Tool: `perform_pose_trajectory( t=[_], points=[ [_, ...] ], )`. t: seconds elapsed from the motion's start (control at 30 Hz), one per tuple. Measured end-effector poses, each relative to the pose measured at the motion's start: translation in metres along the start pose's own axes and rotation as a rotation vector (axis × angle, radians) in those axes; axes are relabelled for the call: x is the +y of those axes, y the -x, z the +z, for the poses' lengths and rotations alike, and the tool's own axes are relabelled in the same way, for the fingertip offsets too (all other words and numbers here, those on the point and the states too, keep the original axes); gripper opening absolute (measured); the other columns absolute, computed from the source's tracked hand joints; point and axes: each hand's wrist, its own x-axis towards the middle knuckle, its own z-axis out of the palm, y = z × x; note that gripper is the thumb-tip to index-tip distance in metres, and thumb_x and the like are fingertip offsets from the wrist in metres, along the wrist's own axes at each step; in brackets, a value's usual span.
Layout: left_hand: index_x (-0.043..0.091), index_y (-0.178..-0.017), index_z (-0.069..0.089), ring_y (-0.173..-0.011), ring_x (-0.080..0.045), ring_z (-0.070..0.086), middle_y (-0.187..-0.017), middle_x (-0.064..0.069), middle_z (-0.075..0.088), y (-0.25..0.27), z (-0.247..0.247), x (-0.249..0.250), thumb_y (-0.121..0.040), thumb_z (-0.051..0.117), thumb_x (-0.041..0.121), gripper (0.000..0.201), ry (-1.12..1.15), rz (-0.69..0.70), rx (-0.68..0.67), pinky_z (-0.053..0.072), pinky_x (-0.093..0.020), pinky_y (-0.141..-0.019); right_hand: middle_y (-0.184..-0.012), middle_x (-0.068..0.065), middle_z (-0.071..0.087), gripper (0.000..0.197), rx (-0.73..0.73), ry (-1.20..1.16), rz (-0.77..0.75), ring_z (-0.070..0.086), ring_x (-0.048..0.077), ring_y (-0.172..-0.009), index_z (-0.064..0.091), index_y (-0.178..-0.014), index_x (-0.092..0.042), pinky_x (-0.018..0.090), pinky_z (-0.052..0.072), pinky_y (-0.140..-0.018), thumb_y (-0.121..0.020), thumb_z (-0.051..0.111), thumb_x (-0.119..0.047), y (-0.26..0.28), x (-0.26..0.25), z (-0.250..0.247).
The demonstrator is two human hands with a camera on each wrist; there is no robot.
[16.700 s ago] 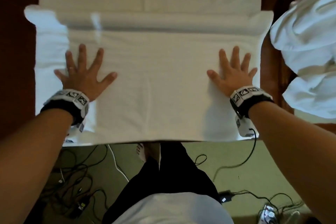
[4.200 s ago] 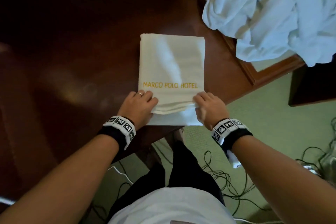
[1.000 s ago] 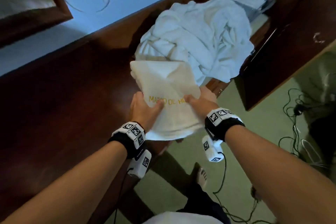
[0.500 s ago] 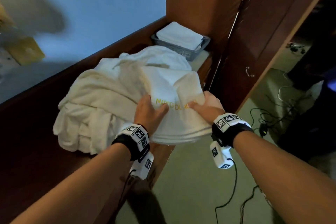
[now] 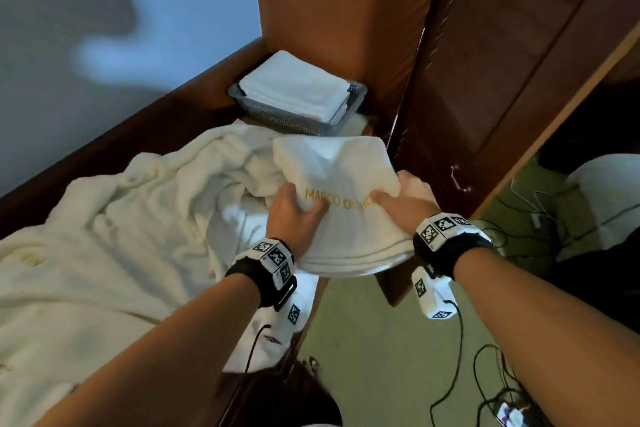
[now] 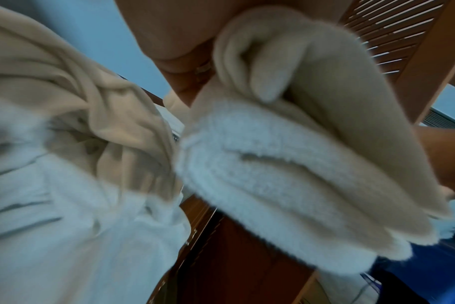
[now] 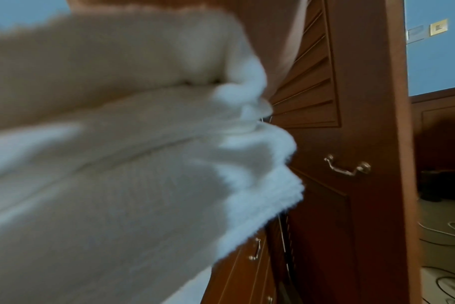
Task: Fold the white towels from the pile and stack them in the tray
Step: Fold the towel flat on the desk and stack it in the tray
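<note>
**Folded towel in transit to tray**

A folded towel (image 5: pixel 341 204), marked with gold hotel lettering, is carried in the air by both hands. The left hand (image 5: pixel 294 215) is clamped on its near left edge, thumb on top and fingers underneath; the right hand (image 5: pixel 403 203) is clamped on the near right edge likewise. The towel is held above the edge of the unfolded towel pile (image 5: pixel 114 236) on the wooden worktop (image 5: pixel 145 128), short of the grey perforated tray (image 5: pixel 287 114). The tray sits in the far corner against the wooden cabinet (image 5: pixel 346 10) and already holds a stack of folded towels (image 5: pixel 298 87).

The step in hand is judged to be the carry and placing; folding of this piece looks finished. For the next move, the towel needs to be brought forward over the pile and lowered flat on the stack, edges squared, then released. In the blurred wrist views the layers (image 6: pixel 286 185) seem to sag and splay slightly, so support from below is probably needed until set down.
</note>
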Motion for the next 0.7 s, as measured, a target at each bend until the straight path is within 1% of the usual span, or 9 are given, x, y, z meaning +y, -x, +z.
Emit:
perform_pose_trajectory(
  t=[0.17, 0.27, 0.3, 0.33, 0.43, 0.5, 0.57, 0.63, 0.7],
  points=[
    [0.012, -0.103, 0.057, -0.096, -0.026, 0.059, -0.104, -0.005, 0.063, -0.092, 0.021, 0.020, -0.077, 0.068, 0.047, 0.044, 0.059, -0.007, 0.021, 0.043, -0.032, -0.079, -0.101, 0.008, 0.064, 0.040, 0.001, 0.069, -0.019, 0.064, 0.031, -0.093, 0.056, -0.105, -0.017, 0.042, 0.054, -0.082, -0.083, 0.069, -0.048, -0.100, -0.026, -0.017],
    [0.014, -0.108, 0.061, -0.097, -0.024, 0.064, -0.107, -0.004, 0.068, -0.142, 0.025, 0.025, -0.072, 0.064, 0.050, 0.051, 0.085, -0.012, 0.017, 0.052, -0.036, -0.081, -0.109, 0.014, 0.063, 0.043, 0.008, 0.148, -0.054, 0.062, 0.036, -0.100, 0.053, -0.113, -0.013, 0.043, 0.052, -0.085, -0.087, 0.066, -0.045, -0.152, -0.046, -0.024],
    [0.014, -0.106, 0.062, -0.095, -0.024, 0.065, -0.105, -0.004, 0.069, -0.157, 0.025, 0.028, -0.070, 0.062, 0.051, 0.052, 0.090, -0.024, 0.008, 0.053, -0.037, -0.079, -0.111, 0.015, 0.062, 0.044, 0.011, 0.177, -0.072, 0.061, 0.037, -0.103, 0.052, -0.114, -0.013, 0.043, 0.051, -0.087, -0.088, 0.066, -0.044, -0.169, -0.053, -0.025],
    [0.013, -0.102, 0.062, -0.092, -0.024, 0.065, -0.102, -0.005, 0.069, -0.171, 0.025, 0.030, -0.070, 0.064, 0.049, 0.048, 0.088, -0.036, -0.005, 0.054, -0.036, -0.076, -0.113, 0.016, 0.062, 0.043, 0.015, 0.205, -0.094, 0.060, 0.037, -0.104, 0.051, -0.115, -0.012, 0.044, 0.050, -0.087, -0.089, 0.065, -0.043, -0.186, -0.061, -0.027],
    [0.007, -0.096, 0.060, -0.087, -0.025, 0.063, -0.098, -0.008, 0.065, -0.211, 0.025, 0.034, -0.082, 0.074, 0.028, 0.029, 0.070, -0.073, -0.035, 0.047, -0.029, -0.064, -0.117, 0.016, 0.060, 0.040, 0.031, 0.266, -0.186, 0.058, 0.036, -0.109, 0.050, -0.112, -0.010, 0.041, 0.048, -0.088, -0.089, 0.066, -0.039, -0.239, -0.081, -0.028],
    [0.003, -0.098, 0.060, -0.090, -0.028, 0.062, -0.102, -0.012, 0.063, -0.238, 0.028, 0.035, -0.081, 0.075, 0.026, 0.032, 0.090, -0.089, -0.021, 0.050, -0.034, -0.069, -0.123, 0.016, 0.057, 0.041, 0.029, 0.305, -0.263, 0.055, 0.035, -0.114, 0.051, -0.115, -0.008, 0.040, 0.044, -0.090, -0.090, 0.066, -0.037, -0.276, -0.094, -0.027],
    [0.002, -0.097, 0.060, -0.090, -0.029, 0.062, -0.100, -0.014, 0.064, -0.265, 0.034, 0.034, -0.073, 0.074, 0.036, 0.044, 0.100, -0.098, 0.024, 0.052, -0.040, -0.076, -0.125, 0.015, 0.057, 0.040, 0.026, 0.349, -0.335, 0.054, 0.035, -0.115, 0.052, -0.114, -0.008, 0.039, 0.042, -0.089, -0.089, 0.067, -0.036, -0.315, -0.107, -0.025],
    [0.006, -0.098, 0.061, -0.092, -0.026, 0.063, -0.101, -0.010, 0.066, -0.293, 0.041, 0.032, -0.063, 0.067, 0.048, 0.055, 0.089, -0.120, 0.067, 0.053, -0.041, -0.081, -0.120, 0.014, 0.058, 0.036, 0.021, 0.383, -0.404, 0.056, 0.034, -0.111, 0.053, -0.108, -0.009, 0.038, 0.042, -0.084, -0.088, 0.067, -0.036, -0.354, -0.120, -0.022],
    [0.010, -0.103, 0.061, -0.098, -0.024, 0.064, -0.108, -0.005, 0.067, -0.319, 0.048, 0.032, -0.064, 0.064, 0.049, 0.055, 0.099, -0.154, 0.085, 0.054, -0.043, -0.087, -0.117, 0.013, 0.058, 0.034, 0.002, 0.407, -0.463, 0.057, 0.034, -0.108, 0.053, -0.104, -0.010, 0.039, 0.042, -0.082, -0.088, 0.067, -0.036, -0.394, -0.132, -0.018]
  ],
)
